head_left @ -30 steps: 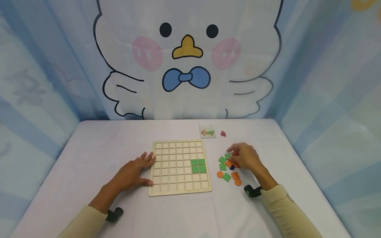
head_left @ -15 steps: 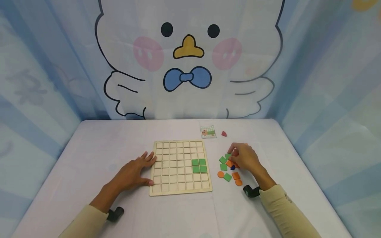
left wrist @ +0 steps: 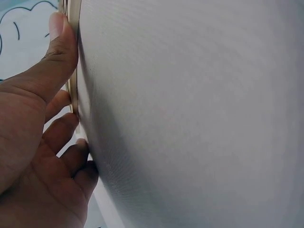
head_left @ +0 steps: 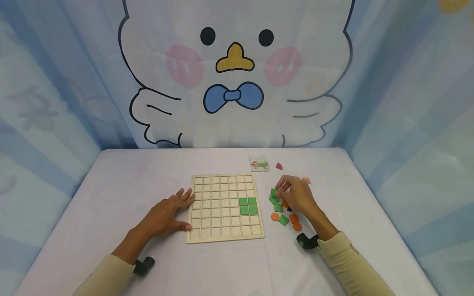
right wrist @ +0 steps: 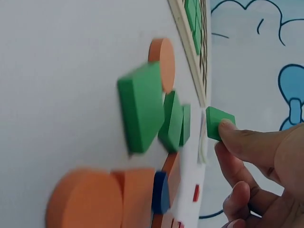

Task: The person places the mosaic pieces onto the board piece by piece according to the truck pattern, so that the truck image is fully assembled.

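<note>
My left hand (head_left: 166,213) lies spread along the left edge of a wooden grid board (head_left: 222,239); its thumb and fingertips touch the rim. In the left wrist view the thumb presses the board's edge (left wrist: 72,90). Several green square tiles (head_left: 248,206) sit in cells at the board's right side. My right hand (head_left: 298,195) pinches a green square tile (right wrist: 213,124) between thumb and finger, held above the loose pieces. Around it lie more green tiles (head_left: 283,220), orange squares (head_left: 293,218), orange discs (head_left: 275,216) and a dark blue piece (right wrist: 161,192), partly hidden by the hand in the head view.
Behind the board's right corner lies a small picture card (head_left: 259,164) with a grid pattern. Near it is a red quarter-round piece (head_left: 279,166). An orange piece (head_left: 306,181) lies beyond the right hand. A printed curtain (head_left: 233,123) hangs behind the white table (head_left: 148,164).
My right hand has moved slightly left and lifted a green square tile from the pile. An orange piece behind the hand has come into view. The left hand and board stay put.
</note>
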Available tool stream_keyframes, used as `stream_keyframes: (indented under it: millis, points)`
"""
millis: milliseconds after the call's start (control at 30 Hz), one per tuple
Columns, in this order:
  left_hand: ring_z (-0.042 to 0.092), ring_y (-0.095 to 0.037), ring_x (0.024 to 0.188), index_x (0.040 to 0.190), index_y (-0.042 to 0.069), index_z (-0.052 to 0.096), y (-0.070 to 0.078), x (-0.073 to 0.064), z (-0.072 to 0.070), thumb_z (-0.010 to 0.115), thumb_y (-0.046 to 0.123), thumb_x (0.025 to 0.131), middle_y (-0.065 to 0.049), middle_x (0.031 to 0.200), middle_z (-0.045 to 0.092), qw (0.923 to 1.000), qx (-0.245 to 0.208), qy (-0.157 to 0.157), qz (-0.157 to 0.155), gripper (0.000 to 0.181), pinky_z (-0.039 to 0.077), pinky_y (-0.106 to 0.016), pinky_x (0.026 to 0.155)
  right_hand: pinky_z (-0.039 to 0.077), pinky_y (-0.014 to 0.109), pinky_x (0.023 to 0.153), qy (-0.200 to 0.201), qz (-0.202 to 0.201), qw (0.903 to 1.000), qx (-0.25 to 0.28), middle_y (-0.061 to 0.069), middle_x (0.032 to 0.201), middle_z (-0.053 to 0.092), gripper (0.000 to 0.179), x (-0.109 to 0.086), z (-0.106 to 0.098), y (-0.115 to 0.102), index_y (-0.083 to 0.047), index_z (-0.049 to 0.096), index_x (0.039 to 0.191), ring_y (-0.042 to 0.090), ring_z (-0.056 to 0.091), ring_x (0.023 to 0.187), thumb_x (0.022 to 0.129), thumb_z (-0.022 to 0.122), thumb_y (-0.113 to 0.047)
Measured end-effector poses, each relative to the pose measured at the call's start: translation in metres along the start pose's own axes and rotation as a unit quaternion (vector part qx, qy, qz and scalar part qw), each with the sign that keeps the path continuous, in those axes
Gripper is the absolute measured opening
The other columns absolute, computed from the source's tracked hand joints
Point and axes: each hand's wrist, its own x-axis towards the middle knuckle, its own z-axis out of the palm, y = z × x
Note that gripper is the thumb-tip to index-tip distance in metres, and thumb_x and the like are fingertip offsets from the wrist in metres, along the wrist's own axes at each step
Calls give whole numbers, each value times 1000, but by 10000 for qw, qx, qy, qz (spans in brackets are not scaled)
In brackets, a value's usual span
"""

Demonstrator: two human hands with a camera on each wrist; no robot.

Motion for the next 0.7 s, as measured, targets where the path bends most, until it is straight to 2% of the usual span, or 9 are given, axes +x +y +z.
stream_keyframes:
  millis: [267,433,700]
  points:
    - [29,-49,159,162,11,43,0,1,0,90,43,78,-14,172,33,10000,23,12,71,102,34,-74,120,42,28,55,-196,-255,9992,232,-1,87,69,16,-7,9,-22,-21,71,95,19,52,65,91,86,-16]
    - [28,-49,160,162,11,43,1,1,0,91,42,78,-13,172,33,10000,11,-14,38,102,34,-74,120,43,28,60,-332,-491,9977,330,-6,85,72,14,-10,17,-35,-22,73,95,17,52,68,91,86,-19]
    - [27,-47,161,163,10,42,2,1,-1,91,42,78,-13,173,32,10000,23,-52,-1,103,33,-74,120,43,30,67,-438,-551,9961,541,-7,83,70,14,-14,33,-56,-23,73,93,18,53,73,91,85,-16]
